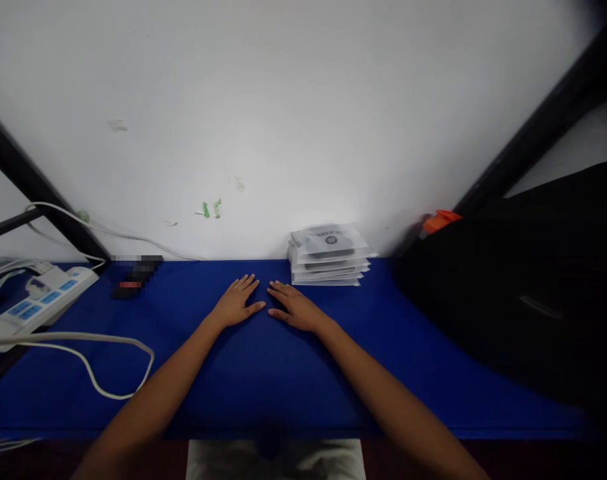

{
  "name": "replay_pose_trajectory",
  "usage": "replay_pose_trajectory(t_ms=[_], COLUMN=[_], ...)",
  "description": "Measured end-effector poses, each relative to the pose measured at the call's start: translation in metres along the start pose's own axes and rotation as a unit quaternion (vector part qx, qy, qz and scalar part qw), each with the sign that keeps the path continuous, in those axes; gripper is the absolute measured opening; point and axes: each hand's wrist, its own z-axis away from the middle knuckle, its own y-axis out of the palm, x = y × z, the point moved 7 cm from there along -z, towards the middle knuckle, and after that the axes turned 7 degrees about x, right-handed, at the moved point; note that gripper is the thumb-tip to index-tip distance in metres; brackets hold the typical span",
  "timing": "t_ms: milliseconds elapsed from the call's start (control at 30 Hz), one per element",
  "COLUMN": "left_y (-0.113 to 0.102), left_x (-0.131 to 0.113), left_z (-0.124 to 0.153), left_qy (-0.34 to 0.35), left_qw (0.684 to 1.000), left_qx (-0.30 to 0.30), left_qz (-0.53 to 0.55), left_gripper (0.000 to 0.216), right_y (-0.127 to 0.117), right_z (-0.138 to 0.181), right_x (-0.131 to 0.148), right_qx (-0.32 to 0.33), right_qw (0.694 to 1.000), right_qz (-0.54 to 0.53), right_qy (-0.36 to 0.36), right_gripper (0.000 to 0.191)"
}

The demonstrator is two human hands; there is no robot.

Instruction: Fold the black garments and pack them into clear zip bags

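My left hand [237,302] lies flat on the blue table cover [263,373], palm down, fingers stretched out and holding nothing. My right hand [294,305] lies flat beside it in the same way, thumbs almost meeting. A stack of grey-white plastic packets [329,255] sits against the wall, just beyond and to the right of my right hand, not touched by it.
A white power strip [38,300] with blue sockets lies at the left, its white cable [90,363] looping across the cover. A small dark object [133,275] rests near the wall. A large black bag [523,293] with an orange cap [440,220] behind it fills the right side.
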Motion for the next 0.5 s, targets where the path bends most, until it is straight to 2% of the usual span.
replay_pose_trajectory(t_ms=[500], left_y=[-0.0008], left_x=[-0.0002], left_z=[-0.0001], left_qy=[-0.005], left_qw=[1.0], left_qx=[0.009], left_qz=[0.004], left_gripper=[0.077], right_y=[-0.0004], right_z=[0.0011], right_x=[-0.0004], right_qx=[-0.008], right_qw=[1.0], right_qz=[-0.011], right_qy=[-0.009], right_gripper=[0.063])
